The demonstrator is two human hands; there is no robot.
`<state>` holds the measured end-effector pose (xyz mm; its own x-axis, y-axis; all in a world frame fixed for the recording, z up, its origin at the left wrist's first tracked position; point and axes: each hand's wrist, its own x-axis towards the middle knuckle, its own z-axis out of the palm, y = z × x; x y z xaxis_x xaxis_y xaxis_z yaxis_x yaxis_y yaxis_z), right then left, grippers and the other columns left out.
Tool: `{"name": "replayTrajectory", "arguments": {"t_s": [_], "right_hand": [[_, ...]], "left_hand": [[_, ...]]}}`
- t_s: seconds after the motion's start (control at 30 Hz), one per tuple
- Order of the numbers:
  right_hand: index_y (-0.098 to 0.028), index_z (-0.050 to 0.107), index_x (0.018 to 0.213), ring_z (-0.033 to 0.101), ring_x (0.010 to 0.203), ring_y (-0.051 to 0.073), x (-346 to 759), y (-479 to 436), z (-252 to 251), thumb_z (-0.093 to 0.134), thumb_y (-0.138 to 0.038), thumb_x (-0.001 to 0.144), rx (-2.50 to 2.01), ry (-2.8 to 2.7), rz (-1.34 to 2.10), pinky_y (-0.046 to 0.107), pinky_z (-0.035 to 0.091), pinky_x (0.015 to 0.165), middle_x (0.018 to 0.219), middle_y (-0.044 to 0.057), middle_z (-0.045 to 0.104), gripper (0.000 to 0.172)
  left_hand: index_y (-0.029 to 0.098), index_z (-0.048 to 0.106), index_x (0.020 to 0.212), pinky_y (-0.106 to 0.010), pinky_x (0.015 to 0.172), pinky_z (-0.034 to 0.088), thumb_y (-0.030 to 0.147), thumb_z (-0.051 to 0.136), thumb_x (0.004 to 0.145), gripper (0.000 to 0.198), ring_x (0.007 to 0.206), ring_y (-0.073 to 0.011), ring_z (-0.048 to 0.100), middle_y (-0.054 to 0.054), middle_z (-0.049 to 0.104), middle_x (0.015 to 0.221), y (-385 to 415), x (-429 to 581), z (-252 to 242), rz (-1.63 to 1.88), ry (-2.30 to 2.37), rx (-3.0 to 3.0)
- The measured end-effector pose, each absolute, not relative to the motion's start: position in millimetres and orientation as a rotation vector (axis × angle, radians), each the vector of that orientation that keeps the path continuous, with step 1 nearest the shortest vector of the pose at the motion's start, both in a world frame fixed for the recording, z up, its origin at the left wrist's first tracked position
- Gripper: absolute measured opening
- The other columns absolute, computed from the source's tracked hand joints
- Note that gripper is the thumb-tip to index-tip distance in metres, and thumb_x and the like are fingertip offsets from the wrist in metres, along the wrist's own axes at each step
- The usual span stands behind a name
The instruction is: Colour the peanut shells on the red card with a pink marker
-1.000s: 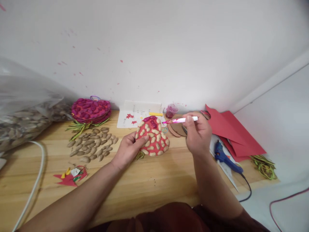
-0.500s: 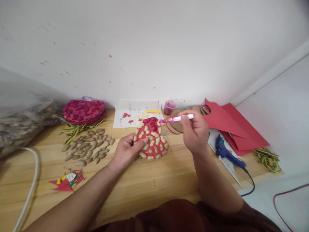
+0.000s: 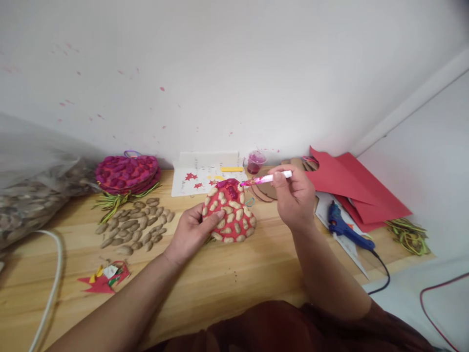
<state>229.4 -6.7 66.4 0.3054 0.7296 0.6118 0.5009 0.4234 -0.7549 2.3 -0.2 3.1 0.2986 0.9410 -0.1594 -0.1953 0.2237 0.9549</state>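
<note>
My left hand (image 3: 192, 230) grips the left edge of a red heart-shaped piece (image 3: 230, 215) covered with peanut shells, tilted up off the wooden table (image 3: 234, 278). A few shells at its top are painted magenta. My right hand (image 3: 293, 198) pinches a white-handled brush (image 3: 269, 178) whose pink tip touches the top right of the heart. A small cup of pink paint (image 3: 255, 163) stands just behind, near the wall.
Loose peanut shells (image 3: 134, 227) lie left of the heart. A stack of painted magenta hearts (image 3: 127, 172) sits behind them, a plastic bag of shells (image 3: 32, 193) at far left. Right: red paper sheets (image 3: 351, 193), a blue glue gun (image 3: 342, 227) with cord, green strips (image 3: 408, 237). White cable (image 3: 49, 283).
The brush tip has come down from above the paint cup side onto the heart's top right edge. My left hand keeps its hold; the view has shifted slightly.
</note>
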Motion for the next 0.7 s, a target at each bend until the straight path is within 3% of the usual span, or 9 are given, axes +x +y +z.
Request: {"name": "replayTrajectory", "arguments": {"t_s": [0.7], "right_hand": [[-0.024, 0.07, 0.094, 0.056, 0.065, 0.013, 228.3, -10.0, 70.7, 0.063, -0.046, 0.1, -1.206, -1.371, 0.177, 0.028, 0.047, 0.061, 0.073, -0.001, 0.064, 0.024]], "left_hand": [[0.016, 0.074, 0.079, -0.026, 0.062, 0.052, 0.052, 0.088, 0.078, 0.038, 0.062, -0.0163, 0.063, -0.004, 0.076, 0.075, -0.9, 0.4, 5.5, 0.98, 1.0, 1.191]]}}
